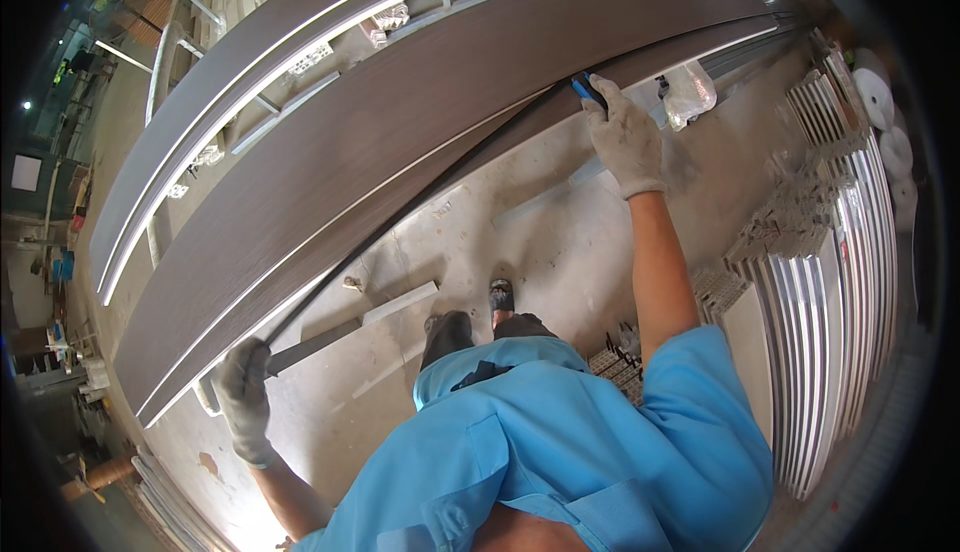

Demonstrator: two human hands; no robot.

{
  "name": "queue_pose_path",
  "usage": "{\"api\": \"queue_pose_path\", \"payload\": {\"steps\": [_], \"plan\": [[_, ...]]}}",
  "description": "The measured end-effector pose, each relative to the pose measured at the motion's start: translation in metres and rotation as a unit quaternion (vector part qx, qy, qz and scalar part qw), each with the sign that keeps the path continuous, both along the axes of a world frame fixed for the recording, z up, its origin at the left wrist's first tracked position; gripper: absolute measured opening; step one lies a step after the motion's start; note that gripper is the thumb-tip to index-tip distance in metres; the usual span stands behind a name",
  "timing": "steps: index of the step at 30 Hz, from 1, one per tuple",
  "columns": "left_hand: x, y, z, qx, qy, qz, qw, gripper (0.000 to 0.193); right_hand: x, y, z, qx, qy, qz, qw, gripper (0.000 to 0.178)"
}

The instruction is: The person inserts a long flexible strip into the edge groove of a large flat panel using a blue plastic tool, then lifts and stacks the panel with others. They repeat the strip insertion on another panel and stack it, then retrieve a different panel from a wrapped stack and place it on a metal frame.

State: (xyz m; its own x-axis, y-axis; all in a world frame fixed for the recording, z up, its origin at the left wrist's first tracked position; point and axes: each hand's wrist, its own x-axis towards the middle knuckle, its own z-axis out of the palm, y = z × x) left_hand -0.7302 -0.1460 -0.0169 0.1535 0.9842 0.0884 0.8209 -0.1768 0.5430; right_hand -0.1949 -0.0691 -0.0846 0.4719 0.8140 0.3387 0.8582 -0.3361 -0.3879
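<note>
Both gloves on, both hands busy at the long brown board (330, 137). Left hand (245, 392): fingers curled tight around one end of a thin dark strip (400, 214), just off the board's near edge, close to its left corner. The strip leaves that fist on the inner side and slants up and away to the right, following the near edge, then crossing onto the board's face. Whether its middle touches the board, I cannot tell.

Right hand (628, 142): grasping a blue-and-black tool (588, 90), over the near edge, toward the right end. The strip reaches this tool just left of my fingertips; the exact contact is too small to read. A dark line runs on past the tool toward the board's right end; can't tell if it is the same piece.

Surroundings: a second long board (225, 97) beyond the far edge; a clear plastic bag (690, 95) just right of my right glove, past the near edge; a grey metal bar (400, 302) low down, between me and the board; stacked metal profiles (800, 352) to my right.
</note>
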Motion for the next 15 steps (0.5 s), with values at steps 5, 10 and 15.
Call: {"api": "queue_pose_path", "payload": {"steps": [5,10,15], "plan": [[-0.004,0.063,-0.01,0.056,0.043,-0.073,0.995,0.007,-0.003,0.0,0.001,0.009,-0.01,-0.003,1.0,0.033],[-0.016,0.104,-0.021,0.172,0.175,-0.228,0.942,0.009,-0.01,0.005,-0.001,-0.006,-0.032,-0.033,0.999,0.033],[-0.035,0.124,-0.039,0.179,0.133,-0.333,0.916,0.015,-0.048,0.01,0.01,-0.076,0.014,-0.138,0.987,0.036]]}}
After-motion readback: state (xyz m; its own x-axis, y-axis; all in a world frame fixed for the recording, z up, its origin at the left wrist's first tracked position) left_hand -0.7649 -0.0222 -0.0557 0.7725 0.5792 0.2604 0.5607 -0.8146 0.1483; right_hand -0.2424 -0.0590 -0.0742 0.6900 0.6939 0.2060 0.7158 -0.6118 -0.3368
